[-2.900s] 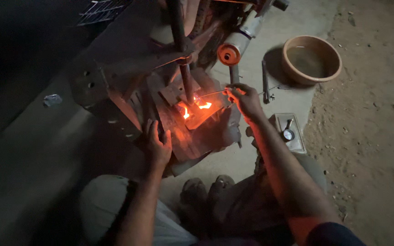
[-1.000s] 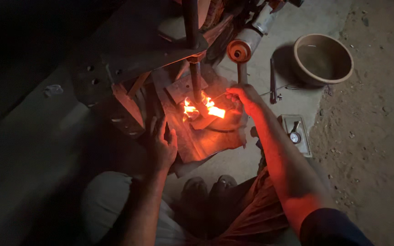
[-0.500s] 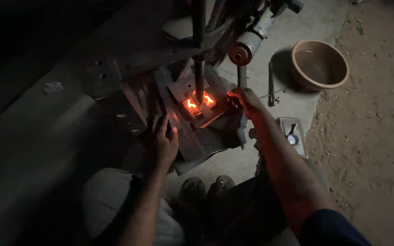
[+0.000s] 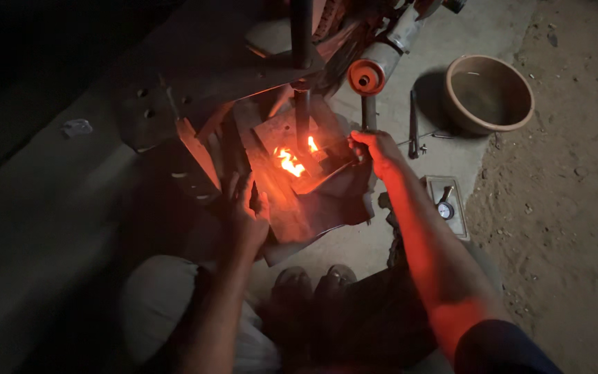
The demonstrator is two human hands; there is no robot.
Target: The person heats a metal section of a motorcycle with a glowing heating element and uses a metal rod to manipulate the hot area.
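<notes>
The person squats on the ground, and the left hand (image 4: 247, 211) lies flat with fingers spread on a dark metal sheet (image 4: 313, 211), pressing it down without gripping. The right hand (image 4: 376, 149) is closed in a fist around the lower end of a short upright handle (image 4: 368, 114), which hangs from an orange, round-ended cylinder (image 4: 368, 75) just above the knuckles. Between the two hands, closer to the right one, a small fire (image 4: 292, 161) burns bright orange on the sheet, at the foot of a vertical metal rod (image 4: 302, 104) belonging to the dark machine frame (image 4: 202, 90) above both hands.

Beyond the right hand, out toward the sandy ground, stands a round tan bowl (image 4: 487, 93); it seems to hold a shallow pool of water, though the dim light makes that hard to confirm. A slim dark tool (image 4: 414, 125) lies between the bowl and the right hand. Just outside the right forearm sits a shallow rectangular tray (image 4: 444, 204) with a round dial gauge (image 4: 446, 210) lying in it. The person's feet (image 4: 313, 284) rest below the sheet, between the arms.
</notes>
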